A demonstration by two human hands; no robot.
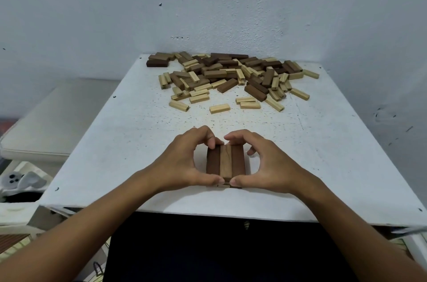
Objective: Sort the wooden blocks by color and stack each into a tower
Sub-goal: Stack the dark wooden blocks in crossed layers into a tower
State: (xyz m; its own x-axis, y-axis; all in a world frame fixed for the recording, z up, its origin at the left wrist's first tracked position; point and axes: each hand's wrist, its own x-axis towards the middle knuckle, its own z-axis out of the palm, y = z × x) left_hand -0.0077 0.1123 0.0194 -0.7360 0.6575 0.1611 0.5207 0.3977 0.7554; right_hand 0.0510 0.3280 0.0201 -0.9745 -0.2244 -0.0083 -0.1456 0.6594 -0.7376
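A low stack of dark brown blocks (225, 161) stands near the front edge of the white table (115, 143); its top layer is three blocks lying side by side, pointing away from me. My left hand (184, 161) grips the stack's left side, thumb at the near end and fingers curled over the far end. My right hand (268, 161) grips the right side the same way. A large mixed pile of dark and light wooden blocks (231, 76) lies at the far end of the table.
Several loose light blocks (219, 108) lie between the pile and my hands. A pale wall rises right behind the table. A cushioned bench (46, 129) stands to the left, below table height. The table's front edge is close to my body.
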